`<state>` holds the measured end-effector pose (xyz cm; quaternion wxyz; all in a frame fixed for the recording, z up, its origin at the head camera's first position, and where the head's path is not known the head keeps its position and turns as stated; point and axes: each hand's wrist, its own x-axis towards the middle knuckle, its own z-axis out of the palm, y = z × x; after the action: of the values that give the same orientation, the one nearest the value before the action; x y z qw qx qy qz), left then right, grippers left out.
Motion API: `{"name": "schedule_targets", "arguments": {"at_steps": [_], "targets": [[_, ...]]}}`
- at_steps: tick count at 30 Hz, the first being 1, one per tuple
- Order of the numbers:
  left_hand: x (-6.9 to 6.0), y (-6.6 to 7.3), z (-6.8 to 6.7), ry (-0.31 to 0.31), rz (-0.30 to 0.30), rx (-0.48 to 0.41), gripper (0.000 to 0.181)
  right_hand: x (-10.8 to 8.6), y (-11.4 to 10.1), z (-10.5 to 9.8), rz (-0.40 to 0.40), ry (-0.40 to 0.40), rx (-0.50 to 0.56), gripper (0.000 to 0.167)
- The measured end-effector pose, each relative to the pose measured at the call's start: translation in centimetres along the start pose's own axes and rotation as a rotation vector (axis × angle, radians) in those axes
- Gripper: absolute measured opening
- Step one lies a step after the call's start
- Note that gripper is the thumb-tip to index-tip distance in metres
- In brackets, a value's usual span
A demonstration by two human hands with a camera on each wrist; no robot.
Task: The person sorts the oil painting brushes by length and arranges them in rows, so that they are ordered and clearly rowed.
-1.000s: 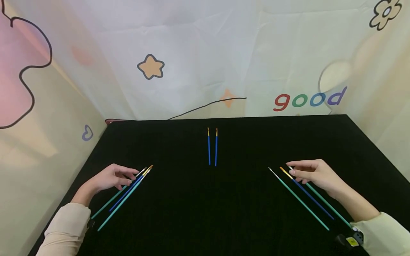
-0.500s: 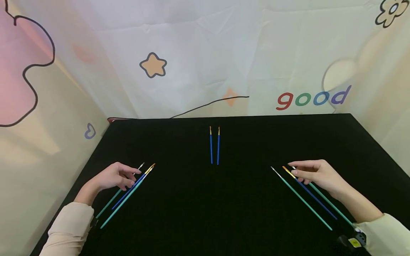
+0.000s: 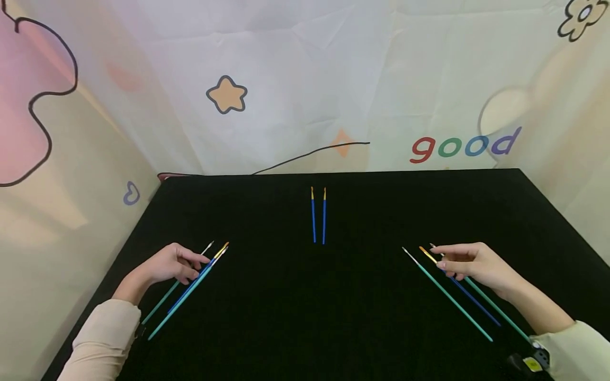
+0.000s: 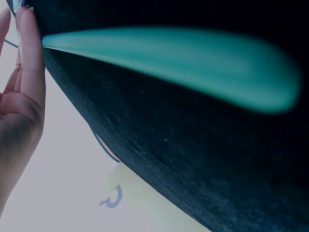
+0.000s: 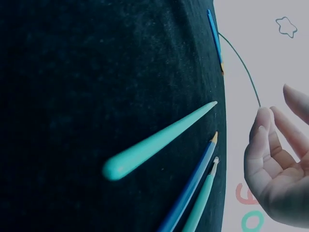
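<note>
At the left, my left hand (image 3: 176, 263) pinches a blue paintbrush (image 3: 220, 251) near its gold ferrule; the contact is partly hidden. A teal paintbrush (image 3: 159, 305) lies under that hand on the outer side, and another teal paintbrush (image 3: 167, 318) lies close along the blue one. On the right, my right hand (image 3: 478, 264) is over the bristle ends of a blue paintbrush (image 3: 474, 300) and an outer teal paintbrush (image 3: 498, 309). Its loosely bent fingers hold nothing in the right wrist view (image 5: 280, 169). An inner teal paintbrush (image 3: 450, 296) slants nearby.
Two short blue paintbrushes, a left one (image 3: 313, 219) and a right one (image 3: 324, 219), lie upright in view near the table's back. The black tabletop (image 3: 324, 307) ends at a printed white cloth backdrop (image 3: 305, 79).
My left hand has let go of the outer teal paintbrush, which has turned slightly, and moved onto the blue one, which now lies nearer its teal neighbour. My right hand has shifted slightly down and right.
</note>
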<state>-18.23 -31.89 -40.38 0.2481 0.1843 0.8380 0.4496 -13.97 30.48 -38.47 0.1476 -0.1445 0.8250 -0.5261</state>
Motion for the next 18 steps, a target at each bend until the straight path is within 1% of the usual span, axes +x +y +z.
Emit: {"name": "schedule_targets", "arguments": {"at_steps": [4, 9, 11, 14, 18], "targets": [[0.2, 0.3, 0.3, -0.002, -0.011, 0.025, 0.032, -0.2, 0.5, -0.4, -0.025, -0.043, -0.001, 0.035], [0.6, 0.6, 0.6, 0.01, -0.016, 0.065, 0.031, -0.5, 1.3, -0.9, -0.042, -0.084, 0.022, 0.032], [0.7, 0.6, 0.6, 0.011, -0.015, 0.065, 0.031, -0.5, 1.6, -1.0, -0.046, -0.094, 0.021, 0.033], [0.7, 0.6, 0.6, 0.006, -0.014, 0.061, 0.031, -0.5, 1.9, -1.1, -0.058, -0.089, -0.02, 0.035], [0.4, 0.6, 0.7, 0.005, -0.013, 0.067, 0.031, -0.4, 2.2, -1.3, -0.085, -0.074, -0.122, 0.037]]}}
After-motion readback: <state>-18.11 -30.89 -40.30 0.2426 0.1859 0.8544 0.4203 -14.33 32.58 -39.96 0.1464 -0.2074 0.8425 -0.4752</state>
